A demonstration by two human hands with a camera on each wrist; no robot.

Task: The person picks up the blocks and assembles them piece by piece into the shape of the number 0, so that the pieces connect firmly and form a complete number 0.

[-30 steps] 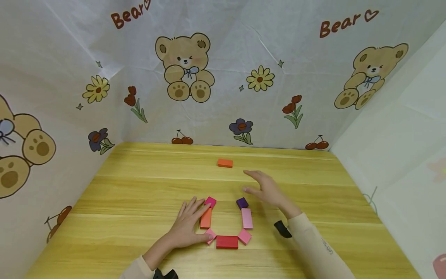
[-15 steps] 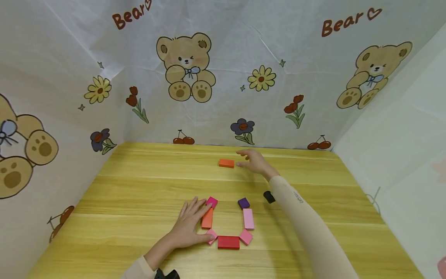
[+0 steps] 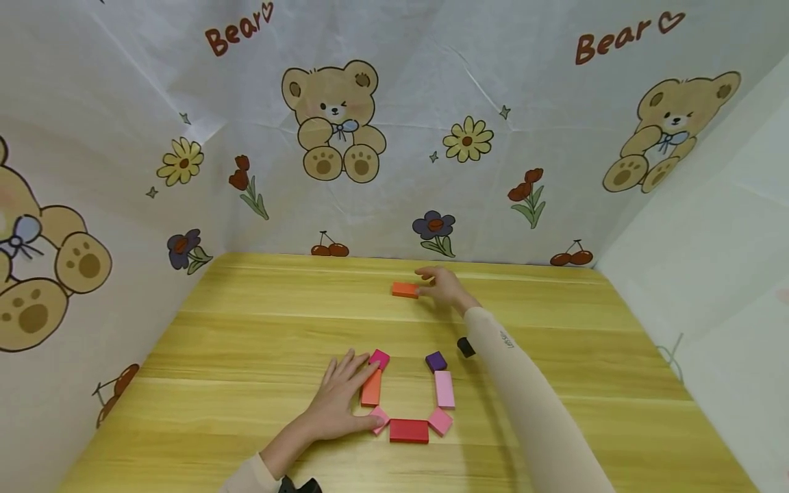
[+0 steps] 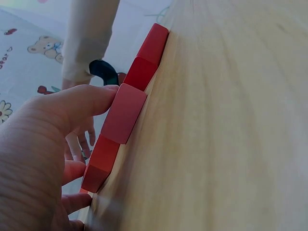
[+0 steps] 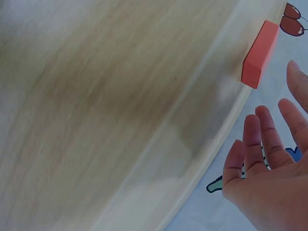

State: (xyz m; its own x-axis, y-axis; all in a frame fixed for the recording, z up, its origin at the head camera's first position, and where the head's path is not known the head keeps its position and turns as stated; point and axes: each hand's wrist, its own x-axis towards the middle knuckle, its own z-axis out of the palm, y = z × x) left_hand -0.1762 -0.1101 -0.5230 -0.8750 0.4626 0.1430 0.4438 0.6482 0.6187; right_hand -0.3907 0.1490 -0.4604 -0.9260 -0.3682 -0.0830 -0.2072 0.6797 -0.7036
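Observation:
My left hand [image 3: 335, 407] lies with spread fingers along the left side of a U of coloured wooden blocks. Its thumb touches a pink block [image 4: 123, 113] and a forefinger reaches a magenta block [image 3: 379, 359]; between them sits an orange-red block [image 3: 370, 389]. At the far side of the table, my right hand [image 3: 445, 287] is beside a lone orange block [image 3: 403, 290], thumb overlapping its right end in the head view. In the right wrist view, loosely bent fingers show a gap to that orange block [image 5: 260, 57].
A red block [image 3: 409, 431] forms the bottom of the U. Another pink block [image 3: 440, 421], a light pink block [image 3: 444, 389] and a purple block [image 3: 436, 361] make its right side. A bear-printed cloth [image 3: 394, 205] rises behind the wooden table [image 3: 277, 329].
My right hand has moved forward and left from near the purple block to the right end of the lone orange block. My left hand and the U of blocks have stayed in place.

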